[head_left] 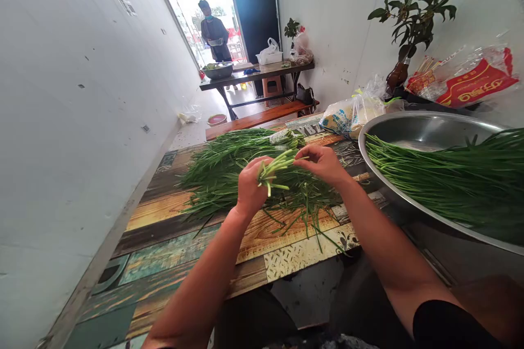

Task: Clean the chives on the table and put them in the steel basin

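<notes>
My left hand (252, 185) is closed round a small bunch of Chinese chives (278, 166), their pale cut ends pointing right. Just right of those ends, my right hand (321, 163) pinches with thumb and forefinger at a thin stem end; whether it is a whole chive or a scrap is too small to tell. Behind and below the hands, a heap of loose green chives (221, 161) lies on the patterned wood table (164, 212). Loose leaves and trimmings (311, 218) are strewn near the table's front edge.
A large steel basin (426, 125) holding chives stands at the right. Plastic bags (347, 114) and a potted plant (403, 65) are behind it. Farther back are a bench (262, 120) and a second table (262, 73). A person (213, 32) stands in the doorway holding a container.
</notes>
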Demonstrator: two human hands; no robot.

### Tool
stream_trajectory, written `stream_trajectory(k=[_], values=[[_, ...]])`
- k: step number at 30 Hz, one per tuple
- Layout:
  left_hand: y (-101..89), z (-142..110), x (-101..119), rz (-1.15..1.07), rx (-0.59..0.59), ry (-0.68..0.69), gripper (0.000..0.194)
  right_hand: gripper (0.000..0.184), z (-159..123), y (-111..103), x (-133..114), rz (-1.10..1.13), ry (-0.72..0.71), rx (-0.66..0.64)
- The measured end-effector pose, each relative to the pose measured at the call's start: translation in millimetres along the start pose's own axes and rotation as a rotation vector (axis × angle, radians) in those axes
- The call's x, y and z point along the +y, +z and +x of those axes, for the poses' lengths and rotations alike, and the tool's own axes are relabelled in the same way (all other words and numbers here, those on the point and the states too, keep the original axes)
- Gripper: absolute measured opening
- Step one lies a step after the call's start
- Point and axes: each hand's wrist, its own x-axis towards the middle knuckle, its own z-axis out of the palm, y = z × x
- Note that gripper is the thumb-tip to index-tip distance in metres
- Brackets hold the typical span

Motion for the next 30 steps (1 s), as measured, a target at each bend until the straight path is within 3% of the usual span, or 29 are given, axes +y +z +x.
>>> stream_trajectory(k=[4, 9, 13, 16, 18, 20, 22, 24, 26, 28, 30], values=[[3.7, 0.4, 2.3, -0.003, -0.125, 0.066, 0.021, 0.02, -5.7, 15.6, -5.6, 0.089, -0.021, -0.039], [3.8, 1.9, 0.9, 0.054, -0.178, -0.003, 0.02, 0.029, -5.9, 19.7, -8.0, -0.026, -0.033, -0.006], [2.3, 1.6, -2.2, 0.04, -0.18, -0.094, 0.017, 0.038, -1.9, 12.4, -4.4, -0.206, -0.028, 0.216], [2.7, 0.1, -4.7, 0.034, -0.196, -0.172, 0.018, 0.049, 1.5, 2.2, 2.5, -0.264, 0.077, 0.378], [3.2, -0.3, -5.1, 0.04, -0.21, -0.201, 0.019, 0.058, 2.4, -0.9, 4.5, -0.192, 0.19, 0.338], [3.5, -0.1, -4.5, 0.051, -0.224, -0.201, 0.019, 0.06, 2.0, 2.2, 2.7, -0.103, 0.222, 0.188], [3.5, 0.6, -3.4, 0.063, -0.229, -0.186, 0.019, 0.055, 1.2, 9.0, -0.9, -0.076, 0.135, 0.024], [3.1, 1.2, -2.8, 0.061, -0.234, -0.168, 0.018, 0.047, 1.6, 13.2, -1.7, -0.102, 0.026, -0.041], [2.6, 1.5, -3.4, 0.051, -0.246, -0.162, 0.017, 0.043, 3.9, 9.4, 2.9, -0.089, 0.011, 0.059], [2.4, 1.6, -5.1, 0.035, -0.241, -0.188, 0.018, 0.043, 7.4, -1.4, 11.1, -0.011, 0.079, 0.249], [2.6, 1.5, -7.3, 0.018, -0.212, -0.234, 0.022, 0.043, 9.8, -12.0, 16.9, 0.038, 0.125, 0.354]])
